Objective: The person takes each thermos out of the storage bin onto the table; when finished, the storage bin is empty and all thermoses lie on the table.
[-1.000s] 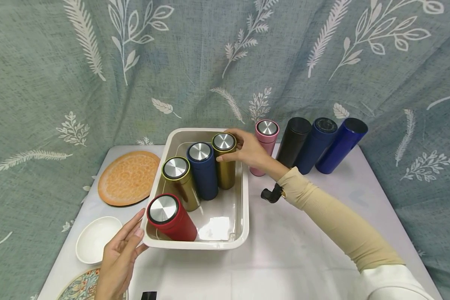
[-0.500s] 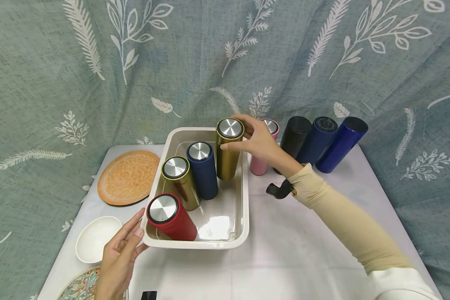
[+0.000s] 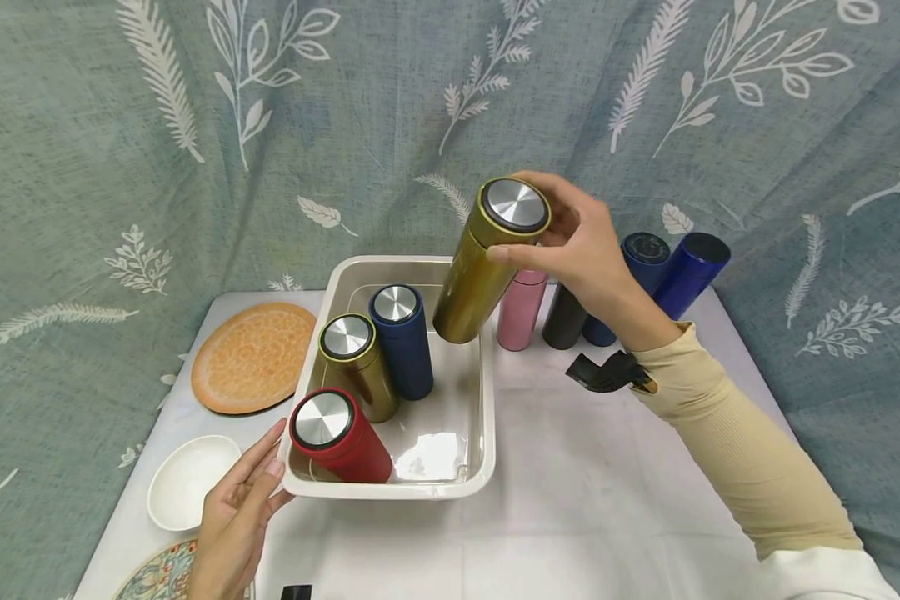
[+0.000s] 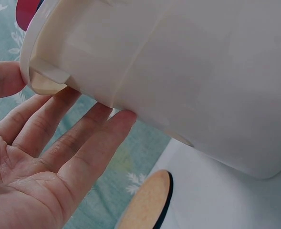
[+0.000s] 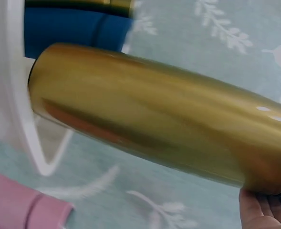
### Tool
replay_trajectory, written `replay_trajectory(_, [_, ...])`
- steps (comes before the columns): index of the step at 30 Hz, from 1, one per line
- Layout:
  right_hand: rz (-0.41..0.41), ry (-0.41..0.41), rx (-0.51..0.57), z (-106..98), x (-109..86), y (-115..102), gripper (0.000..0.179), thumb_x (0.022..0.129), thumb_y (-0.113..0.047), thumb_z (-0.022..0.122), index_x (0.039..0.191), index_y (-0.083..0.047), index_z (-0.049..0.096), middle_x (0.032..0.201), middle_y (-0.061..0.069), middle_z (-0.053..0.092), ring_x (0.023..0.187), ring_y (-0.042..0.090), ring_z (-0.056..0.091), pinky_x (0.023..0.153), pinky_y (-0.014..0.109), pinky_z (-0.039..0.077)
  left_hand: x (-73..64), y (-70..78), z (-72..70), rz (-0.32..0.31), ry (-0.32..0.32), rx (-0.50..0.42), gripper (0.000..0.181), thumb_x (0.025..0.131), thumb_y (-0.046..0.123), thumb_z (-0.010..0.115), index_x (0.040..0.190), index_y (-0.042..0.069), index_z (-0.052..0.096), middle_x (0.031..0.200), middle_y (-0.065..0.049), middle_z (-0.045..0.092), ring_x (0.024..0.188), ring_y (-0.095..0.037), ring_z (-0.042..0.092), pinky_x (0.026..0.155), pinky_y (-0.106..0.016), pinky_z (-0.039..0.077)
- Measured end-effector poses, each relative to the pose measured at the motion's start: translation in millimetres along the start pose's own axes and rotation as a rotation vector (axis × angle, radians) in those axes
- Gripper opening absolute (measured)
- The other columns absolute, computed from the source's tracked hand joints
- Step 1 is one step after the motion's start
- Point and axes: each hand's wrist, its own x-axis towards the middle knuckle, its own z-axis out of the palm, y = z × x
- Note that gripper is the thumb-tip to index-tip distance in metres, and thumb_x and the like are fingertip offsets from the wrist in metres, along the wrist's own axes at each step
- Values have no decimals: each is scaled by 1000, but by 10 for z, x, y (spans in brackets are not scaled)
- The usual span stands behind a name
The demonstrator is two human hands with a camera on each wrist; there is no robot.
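My right hand (image 3: 581, 242) grips a gold thermos flask (image 3: 476, 267) near its silver lid. The flask tilts, its base just above the right rim of a white plastic tub (image 3: 487, 417). Inside the tub stand another gold flask (image 3: 367, 379), a navy flask (image 3: 408, 350) and a red flask (image 3: 356, 450), which leans at the near left corner. My left hand (image 3: 232, 517) holds that corner, thumb and fingers on either side of it. In the left wrist view the fingertips (image 4: 126, 117) touch the tub wall beneath the rim.
Right of the tub stand a pink flask (image 3: 521, 312), a black flask (image 3: 562, 321), a dark blue flask (image 3: 645, 254) and a bright blue flask (image 3: 690, 275). On the left lie an orange round mat (image 3: 255, 358), a white bowl (image 3: 191, 483) and a patterned plate (image 3: 161, 575).
My right hand has lifted the gold flask up out of the tub and moved it rightward, tilting it. The left hand has stayed at the tub's corner.
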Motion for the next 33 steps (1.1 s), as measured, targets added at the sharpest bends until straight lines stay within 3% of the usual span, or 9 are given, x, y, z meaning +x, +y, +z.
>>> replay_trajectory(9, [-90,95,149,-320,-231,-346,64,71,23,70,129,-2,63,125,12,65,113,24,64,93,26,57,-5,-1,-14,-7,-24,2,46,105,-4,41,151,-6,36,142,6,62,127,-6,61,87,-23,60])
replay_trajectory(16, [-155,165,236,-711,-488,-394,65,69,34,60,129,11,58,121,15,67,109,24,65,91,25,58,-7,-6,-16,4,-31,1,46,105,-5,40,151,-7,36,143,6,61,127,-6,62,87,-23,60])
replay_trajectory(27, [-92,352,158,-1314,-958,-213,64,72,36,58,131,14,56,124,15,63,108,22,65,86,20,59,-11,-6,-28,-6,-47,0,47,106,-4,40,152,-7,33,143,7,61,127,-4,61,87,-24,60])
replay_trajectory(30, [-68,464,53,-1468,-1082,-138,65,70,34,65,130,10,59,120,12,65,104,18,66,83,16,58,-6,-6,-32,-25,-48,16,48,106,-2,40,153,-7,32,143,9,60,127,-3,61,88,-23,60])
replay_trajectory(33, [9,591,-64,-1620,-1199,-58,67,69,28,73,130,3,62,118,5,67,101,13,65,82,12,55,-1,-7,-29,-32,-49,25,48,106,-2,40,153,-8,31,143,9,60,127,-3,60,88,-23,60])
